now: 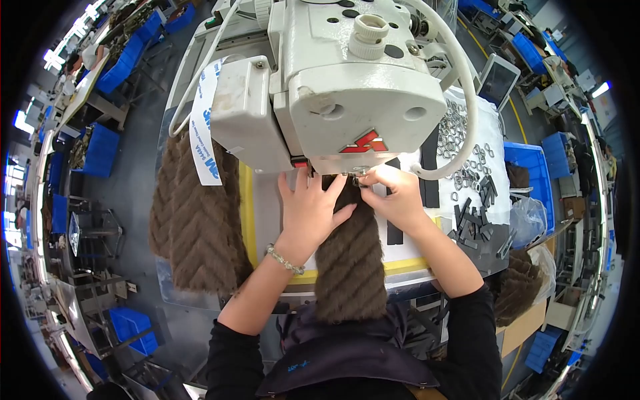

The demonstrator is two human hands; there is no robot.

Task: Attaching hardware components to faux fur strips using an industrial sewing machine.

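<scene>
A strip of brown chevron-patterned fur (350, 267) runs from under the head of a white sewing machine (363, 100) down over the table's front edge toward my lap. My left hand (307, 210) lies open with fingers spread, its fingertips at the strip's left side close to the needle area. Opposite it, my right hand (398, 200) pinches thumb and forefinger together at the strip's far end. A small shiny bit shows at those fingertips, but I cannot tell whether it is a metal ring or a machine part. The machine head hides the strip's far end.
Larger fur pieces (203, 227) lie at the left of the table. On the right are many metal rings (460, 143) and short dark strips (475, 223) on a white sheet. Beyond them stands a blue bin (533, 160). A white cable (470, 93) loops beside the machine head.
</scene>
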